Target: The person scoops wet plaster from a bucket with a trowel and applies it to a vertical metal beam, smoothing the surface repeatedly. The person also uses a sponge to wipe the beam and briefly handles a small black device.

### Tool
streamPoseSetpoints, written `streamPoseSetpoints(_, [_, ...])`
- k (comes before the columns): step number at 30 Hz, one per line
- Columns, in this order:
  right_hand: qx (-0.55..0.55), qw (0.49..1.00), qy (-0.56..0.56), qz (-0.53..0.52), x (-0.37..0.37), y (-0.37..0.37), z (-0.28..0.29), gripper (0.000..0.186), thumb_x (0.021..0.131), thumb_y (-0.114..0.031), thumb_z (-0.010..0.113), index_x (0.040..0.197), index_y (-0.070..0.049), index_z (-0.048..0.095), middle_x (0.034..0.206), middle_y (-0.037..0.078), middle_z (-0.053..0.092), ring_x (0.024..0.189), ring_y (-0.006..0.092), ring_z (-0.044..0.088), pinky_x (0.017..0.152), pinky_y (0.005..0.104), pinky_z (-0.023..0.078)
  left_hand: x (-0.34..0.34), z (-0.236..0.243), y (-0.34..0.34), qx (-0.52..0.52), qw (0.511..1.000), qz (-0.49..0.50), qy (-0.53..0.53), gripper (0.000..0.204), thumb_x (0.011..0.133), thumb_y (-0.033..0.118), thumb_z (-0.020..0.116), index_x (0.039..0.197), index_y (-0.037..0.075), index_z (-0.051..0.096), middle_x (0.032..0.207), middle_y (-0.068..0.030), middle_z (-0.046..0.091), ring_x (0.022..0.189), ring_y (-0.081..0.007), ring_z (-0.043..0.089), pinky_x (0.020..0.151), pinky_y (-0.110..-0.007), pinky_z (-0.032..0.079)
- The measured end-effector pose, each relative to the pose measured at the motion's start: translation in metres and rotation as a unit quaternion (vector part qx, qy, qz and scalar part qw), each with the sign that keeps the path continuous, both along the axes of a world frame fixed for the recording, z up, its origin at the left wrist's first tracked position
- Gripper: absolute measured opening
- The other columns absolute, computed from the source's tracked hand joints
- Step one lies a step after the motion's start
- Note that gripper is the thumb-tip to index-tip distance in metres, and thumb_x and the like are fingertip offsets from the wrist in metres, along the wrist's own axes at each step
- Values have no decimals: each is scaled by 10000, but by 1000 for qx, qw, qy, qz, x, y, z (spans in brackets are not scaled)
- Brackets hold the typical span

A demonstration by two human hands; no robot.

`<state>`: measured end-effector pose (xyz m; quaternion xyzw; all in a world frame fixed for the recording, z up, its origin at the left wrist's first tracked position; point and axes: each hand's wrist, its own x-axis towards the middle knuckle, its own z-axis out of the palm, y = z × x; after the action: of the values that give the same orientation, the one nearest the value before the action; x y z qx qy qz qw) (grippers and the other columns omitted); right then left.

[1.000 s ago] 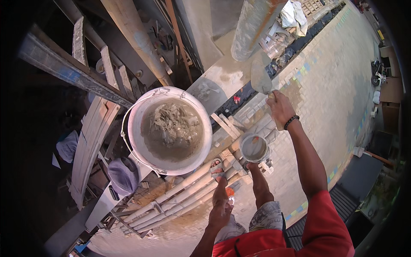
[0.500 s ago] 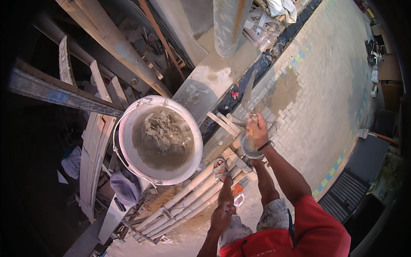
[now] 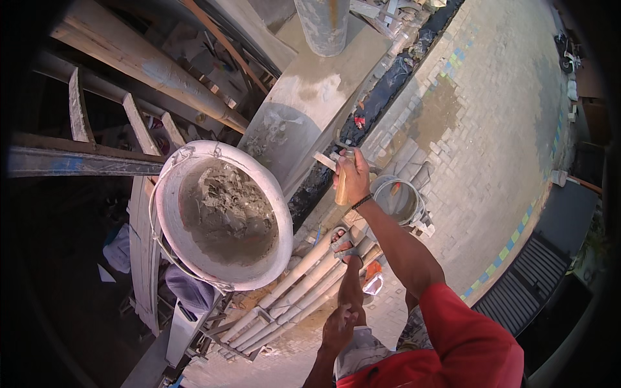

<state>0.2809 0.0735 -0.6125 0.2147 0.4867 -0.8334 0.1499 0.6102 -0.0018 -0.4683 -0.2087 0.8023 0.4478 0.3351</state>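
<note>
In my right hand (image 3: 354,178) is a trowel, its wooden handle (image 3: 346,186) wrapped by closed fingers. The metal shank bends beyond the fist; the blade is turned nearly edge-on and hard to make out. My left hand (image 3: 339,328), smeared with grey, hangs low beside my left thigh, its fingers not clearly shown. Left of the trowel stands a large whitish bucket (image 3: 285,242) with a wire handle, apart from both hands. Wet grey mortar (image 3: 233,210) is heaped inside it. A smaller bucket (image 3: 420,205) sits lower down, just right of my right wrist.
A concrete ledge (image 3: 310,97) with a wet grey patch runs beyond the large bucket, under a round column (image 3: 321,26). A dark ditch (image 3: 404,68) borders the paving (image 3: 504,129). My feet are on bamboo poles (image 3: 291,291). A wooden ladder-like frame (image 3: 84,155) stands left.
My right hand has moved left and up, toward the large bucket, and the trowel blade has swung from pointing away to nearly edge-on. The smaller bucket is now less covered by my hand.
</note>
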Motion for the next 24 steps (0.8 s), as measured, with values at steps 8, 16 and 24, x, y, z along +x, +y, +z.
streamPoseSetpoints(8, [-18, 997, 2, -71, -10, 0, 28, 142, 901, -184, 524, 980, -82, 467, 668, 27, 495, 469, 120, 506, 399, 278, 439, -16, 3, 2, 35, 998, 44, -41, 378, 870, 300, 608, 1112, 11, 577, 899, -200, 654, 829, -322, 652, 729, -395, 513])
streamPoseSetpoints(16, [90, 988, -88, 86, 43, 35, 35, 139, 896, -193, 535, 959, -79, 487, 663, 16, 476, 466, 106, 480, 405, 265, 419, -18, 7, 8, 45, 995, 70, -50, 332, 882, 254, 591, 1121, 25, 567, 921, -163, 660, 858, -323, 648, 752, -401, 508])
streamPoseSetpoints(24, [623, 721, 84, 291, -56, 135, 152, 358, 881, -221, 521, 1112, 51, 497, 771, 306, 600, 746, 478, 587, 644, 493, 478, -18, 7, 12, 50, 995, 89, -5, 270, 844, 188, 653, 1069, 62, 574, 918, -153, 639, 861, -320, 636, 730, -402, 499])
